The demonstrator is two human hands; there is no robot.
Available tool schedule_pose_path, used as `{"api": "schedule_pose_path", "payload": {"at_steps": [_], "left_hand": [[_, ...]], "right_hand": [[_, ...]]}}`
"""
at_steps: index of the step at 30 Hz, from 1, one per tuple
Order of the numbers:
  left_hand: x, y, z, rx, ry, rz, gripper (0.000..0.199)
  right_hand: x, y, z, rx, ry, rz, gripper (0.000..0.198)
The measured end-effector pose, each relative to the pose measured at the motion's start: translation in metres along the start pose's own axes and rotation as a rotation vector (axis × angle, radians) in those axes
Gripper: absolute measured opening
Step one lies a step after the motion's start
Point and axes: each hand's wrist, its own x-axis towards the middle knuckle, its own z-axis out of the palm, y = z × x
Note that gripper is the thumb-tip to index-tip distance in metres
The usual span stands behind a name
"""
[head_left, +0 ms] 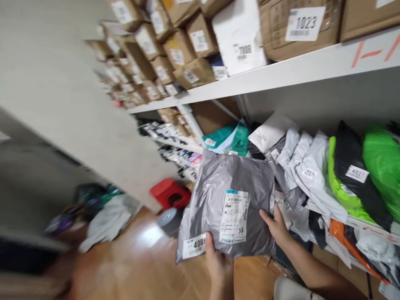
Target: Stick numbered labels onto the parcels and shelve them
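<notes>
A grey plastic mailer bag (203, 187) is held up in front of me, tilted, with a white shipping label (234, 216) on its middle and a smaller number sticker (194, 246) at its lower left corner. My left hand (218, 260) grips the bottom edge, thumb on the front beside the number sticker. My right hand (276, 225) is closed on the bag's right edge, its thumb lying across the front. The fingers of both hands are hidden behind the bag.
Upper white shelf (281, 73) carries numbered cardboard boxes (300, 29). Below are packed white bags (312, 166), a black bag (356, 175) and a green bag (383, 166). A red plastic stool (170, 193) and a grey roll (169, 221) are on the wooden floor; blurred bags (109, 221) lie left.
</notes>
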Motion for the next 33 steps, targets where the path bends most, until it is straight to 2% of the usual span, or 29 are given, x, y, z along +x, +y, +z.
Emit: {"api": "schedule_pose_path", "payload": {"at_steps": [5, 11, 14, 18, 23, 25, 28, 31, 33], "left_hand": [[-0.062, -0.003, -0.056, -0.112, 0.177, 0.107, 0.054], [-0.171, -0.031, -0.119, -0.253, 0.417, 0.248, 0.05], [-0.234, -0.039, -0.14, -0.306, 0.492, 0.281, 0.049], [-0.311, -0.038, -0.161, -0.418, 0.604, 0.337, 0.046], [-0.381, -0.042, -0.199, -0.588, 0.716, 0.396, 0.043], [-0.402, -0.046, -0.225, -0.62, 0.731, 0.446, 0.041], [-0.441, -0.052, -0.277, -0.63, 0.713, 0.52, 0.034], [-0.499, -0.054, -0.337, -0.593, 0.663, 0.548, 0.027], [-0.546, -0.053, -0.377, -0.53, 0.701, 0.544, 0.028]], "right_hand": [[-0.027, -0.029, -0.024, 0.075, -0.202, 0.043, 0.071], [-0.076, -0.057, -0.077, 0.226, -0.566, 0.086, 0.059], [-0.103, -0.071, -0.101, 0.27, -0.674, 0.129, 0.061], [-0.143, -0.102, -0.127, 0.326, -0.803, 0.135, 0.058], [-0.195, -0.142, -0.147, 0.381, -0.964, 0.163, 0.057], [-0.221, -0.153, -0.15, 0.411, -1.038, 0.202, 0.056], [-0.272, -0.166, -0.148, 0.443, -1.18, 0.299, 0.056], [-0.346, -0.176, -0.148, 0.415, -1.308, 0.424, 0.065], [-0.408, -0.18, -0.15, 0.369, -1.421, 0.494, 0.069]]}}
